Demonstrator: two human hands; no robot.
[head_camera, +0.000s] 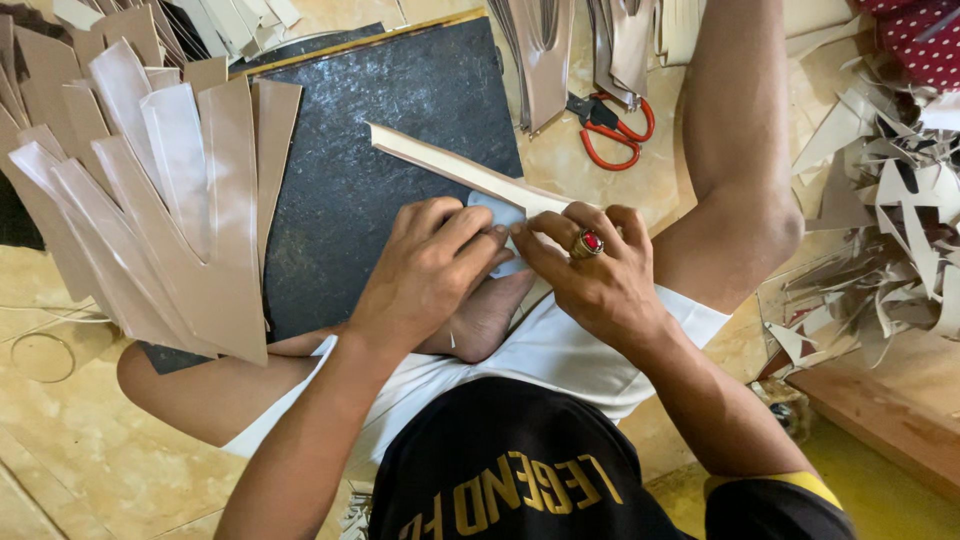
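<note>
Seated on the floor, I look down at both hands meeting over a long beige strip (452, 168) that lies slanted across a dark slab (400, 110). My left hand (425, 270) presses its fingers on the near end of the strip. My right hand (595, 275), with a red-stone ring, pinches the same end next to a small pale blue piece (497, 210) that sits between the fingertips. How the blue piece is held is partly hidden by the fingers.
A fan of cut beige strips (150, 190) overlaps the slab's left side. Red-handled scissors (615, 130) lie on the tan tiles beyond my right knee (745, 215). More strips (575, 50) sit at the top, offcut scraps (880, 200) pile at the right.
</note>
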